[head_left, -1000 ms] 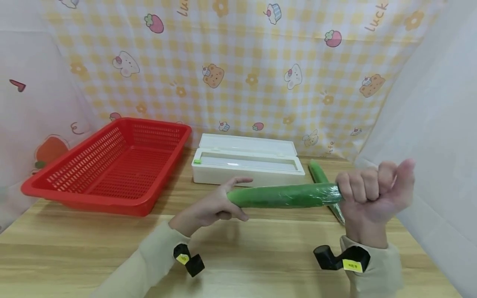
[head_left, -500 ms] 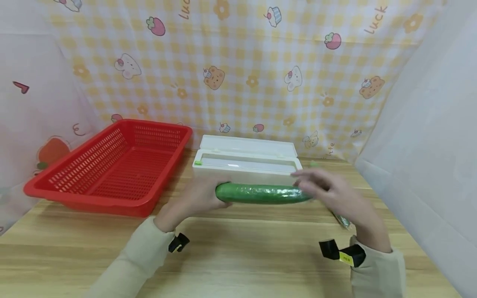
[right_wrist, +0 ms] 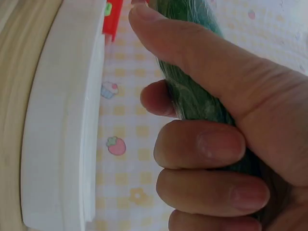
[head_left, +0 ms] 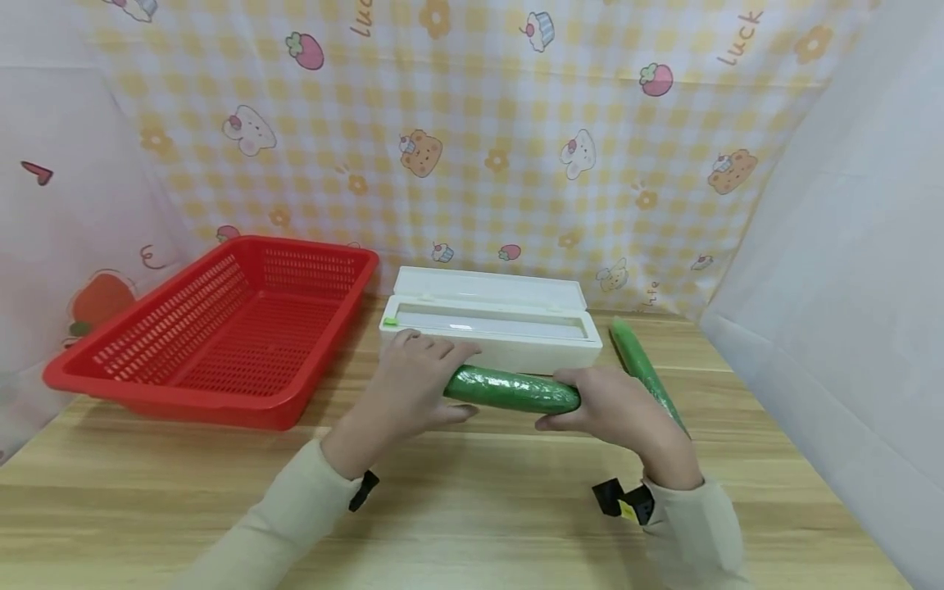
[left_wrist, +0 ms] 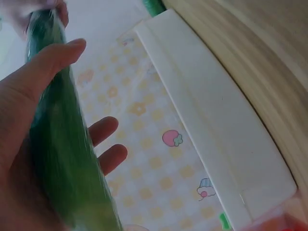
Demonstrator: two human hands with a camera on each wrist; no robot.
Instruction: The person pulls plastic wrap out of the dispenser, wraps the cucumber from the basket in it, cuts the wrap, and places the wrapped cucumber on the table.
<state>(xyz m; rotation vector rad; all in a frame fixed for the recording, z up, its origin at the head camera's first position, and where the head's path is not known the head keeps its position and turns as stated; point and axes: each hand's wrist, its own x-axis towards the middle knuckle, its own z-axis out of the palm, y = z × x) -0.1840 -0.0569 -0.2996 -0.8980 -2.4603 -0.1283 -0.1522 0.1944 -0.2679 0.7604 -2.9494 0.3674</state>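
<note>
A cucumber (head_left: 512,389) in shiny clear film is held level above the table, in front of the white box. My left hand (head_left: 413,381) grips its left end; in the left wrist view the thumb and fingers (left_wrist: 113,159) lie around the cucumber (left_wrist: 67,130). At its right end my right hand (head_left: 615,410) holds on, and in the right wrist view several fingers (right_wrist: 202,144) curl around the filmed cucumber (right_wrist: 192,91). Both ends are partly hidden by the hands.
Behind the hands stands a white cling film box (head_left: 487,352) with its lid raised and a green slider at its left. A red basket (head_left: 280,401) is on the left. Another cucumber (head_left: 637,356) lies to the right on the wooden table (head_left: 472,524).
The right hand has let go of its twisting hold, moved left, and taken hold of the cucumber's right end again. The left hand has turned over around its end.
</note>
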